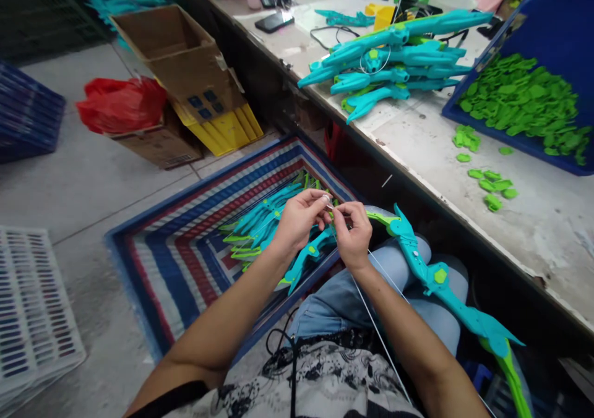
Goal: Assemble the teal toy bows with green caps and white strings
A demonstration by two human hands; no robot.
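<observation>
A turquoise and green toy bow [452,300] lies slantwise over my lap, its far limb passing behind my right hand. A thin white string [381,339] runs up from the lower right, past my right forearm, towards my fingers. My left hand [301,217] is closed in a pinch on a white bit of that string, which looks looped. Right beside it, my right hand [353,232] also pinches the string, fingers curled inward. The fingertips of both hands almost meet. Exactly how the string passes between them is too small to make out.
A striped bag-lined bin [185,245] below my hands holds several similar bows. Stacked bows [385,59] and a blue bin [515,140] of green pieces stand on the workbench [431,152]. Cardboard boxes [185,65] and a white crate [34,307] are on the left floor.
</observation>
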